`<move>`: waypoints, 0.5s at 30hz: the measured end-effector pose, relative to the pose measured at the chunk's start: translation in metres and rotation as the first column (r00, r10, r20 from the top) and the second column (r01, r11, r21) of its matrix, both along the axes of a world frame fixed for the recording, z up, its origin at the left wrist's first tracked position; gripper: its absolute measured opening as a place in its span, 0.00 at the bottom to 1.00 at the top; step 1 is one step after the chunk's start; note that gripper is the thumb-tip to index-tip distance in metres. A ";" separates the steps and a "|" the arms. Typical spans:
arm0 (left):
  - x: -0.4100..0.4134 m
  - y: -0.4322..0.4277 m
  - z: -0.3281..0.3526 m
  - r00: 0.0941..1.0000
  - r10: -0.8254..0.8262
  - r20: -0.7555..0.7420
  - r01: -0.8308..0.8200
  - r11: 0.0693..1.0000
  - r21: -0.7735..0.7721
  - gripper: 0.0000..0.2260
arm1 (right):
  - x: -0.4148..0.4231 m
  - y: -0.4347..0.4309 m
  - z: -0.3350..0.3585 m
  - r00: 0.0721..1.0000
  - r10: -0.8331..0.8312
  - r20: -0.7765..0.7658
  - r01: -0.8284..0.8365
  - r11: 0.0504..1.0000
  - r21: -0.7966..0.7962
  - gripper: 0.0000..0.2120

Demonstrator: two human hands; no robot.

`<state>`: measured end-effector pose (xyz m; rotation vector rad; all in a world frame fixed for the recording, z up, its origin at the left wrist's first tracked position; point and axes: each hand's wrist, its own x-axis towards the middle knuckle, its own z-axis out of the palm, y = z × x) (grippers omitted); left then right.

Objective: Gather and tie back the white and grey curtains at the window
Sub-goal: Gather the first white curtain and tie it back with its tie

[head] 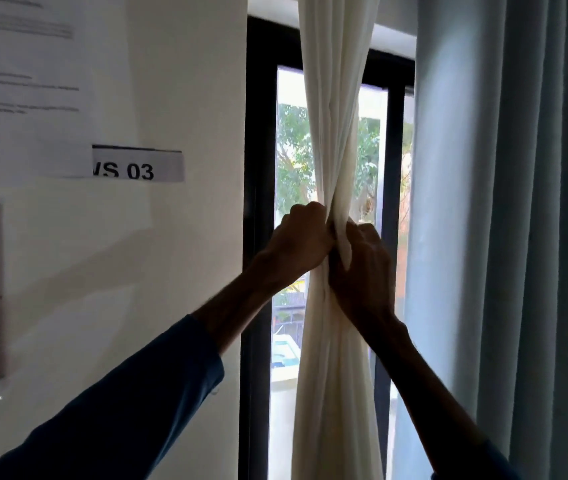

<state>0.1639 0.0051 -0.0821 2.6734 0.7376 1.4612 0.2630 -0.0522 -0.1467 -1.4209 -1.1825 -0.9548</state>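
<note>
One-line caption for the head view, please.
Left hand and right hand grip the gathered white curtain at the window; grey curtain hangs loose beside it.

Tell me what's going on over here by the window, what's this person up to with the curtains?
A person is bunching the white curtain into a tight column in front of the dark-framed window. The left hand and right hand both grip it at the same height, where the fabric twists together. The grey curtain hangs loose to the right, untouched. No finished tie shows yet.
</note>
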 end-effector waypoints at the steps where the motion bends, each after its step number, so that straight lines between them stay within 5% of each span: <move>1: 0.001 -0.001 -0.004 1.000 -0.013 0.007 0.014 0.999 -0.034 0.16 | 0.000 0.000 -0.007 1.000 -0.015 0.021 0.015 0.999 -0.030 0.20; 5: 0.002 -0.005 -0.015 0.997 -0.075 0.028 0.079 0.981 -0.177 0.16 | 0.001 -0.003 -0.028 0.998 -0.028 0.064 0.036 0.991 -0.132 0.17; 10: 0.010 -0.009 -0.029 0.989 -0.145 0.031 0.145 0.900 -0.411 0.33 | -0.002 -0.009 -0.048 0.983 0.062 0.172 -0.015 0.965 -0.263 0.12; 15: 0.020 0.005 -0.041 0.996 -0.084 0.004 0.079 0.911 -0.404 0.18 | -0.007 -0.010 -0.069 0.982 0.125 0.139 -0.088 0.964 -0.250 0.11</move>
